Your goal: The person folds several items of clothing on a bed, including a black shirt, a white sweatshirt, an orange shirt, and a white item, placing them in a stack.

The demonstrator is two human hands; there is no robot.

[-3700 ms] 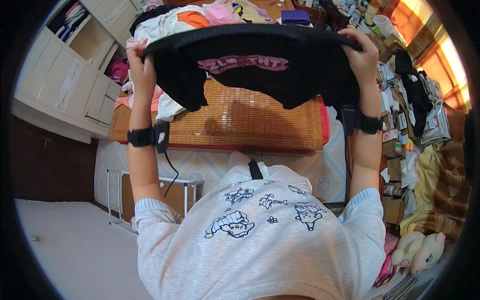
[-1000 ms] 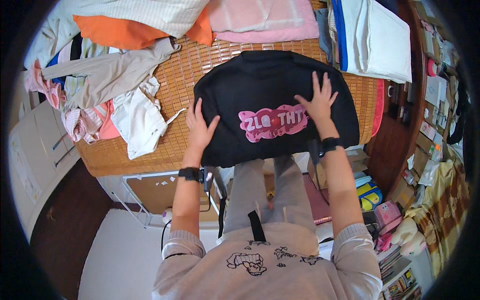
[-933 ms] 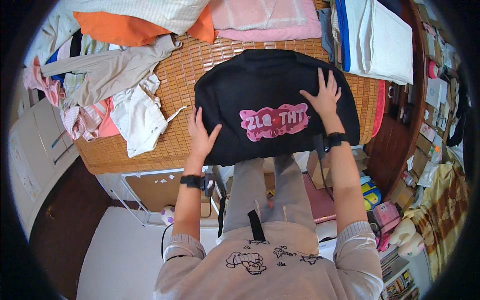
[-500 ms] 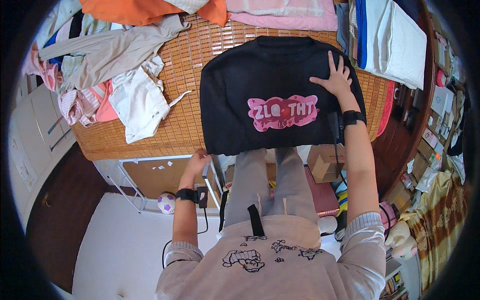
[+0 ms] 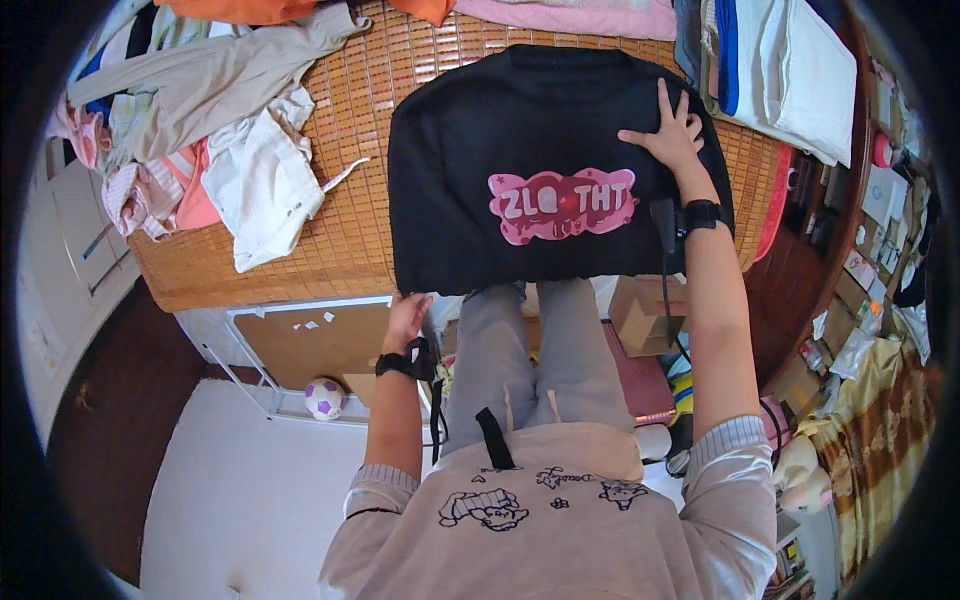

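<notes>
A black sweatshirt (image 5: 450, 200) with a pink printed patch on its front lies spread on a woven bamboo mat, its neckline at the far side and its lower edge at the mat's near edge. My right hand (image 5: 670, 140) rests on its upper right part, fingers spread flat on the cloth. At the lower left corner, my left hand (image 5: 407, 315) has its fingers closed on the hem. The fingertips there are partly hidden. Each wrist wears a black strap with a small device and cable.
The bamboo mat (image 5: 345, 100) carries a heap of loose clothes (image 5: 215, 95) on the left and folded white cloths (image 5: 785, 80) at the far right. Below its near edge are a framed brown board (image 5: 320, 350), a purple-white ball (image 5: 324, 398) and a cardboard box (image 5: 645, 315).
My left forearm has swung inward, with the hand still at the sweatshirt's lower left corner. My right hand stays spread on the cloth. The whole view has shifted slightly.
</notes>
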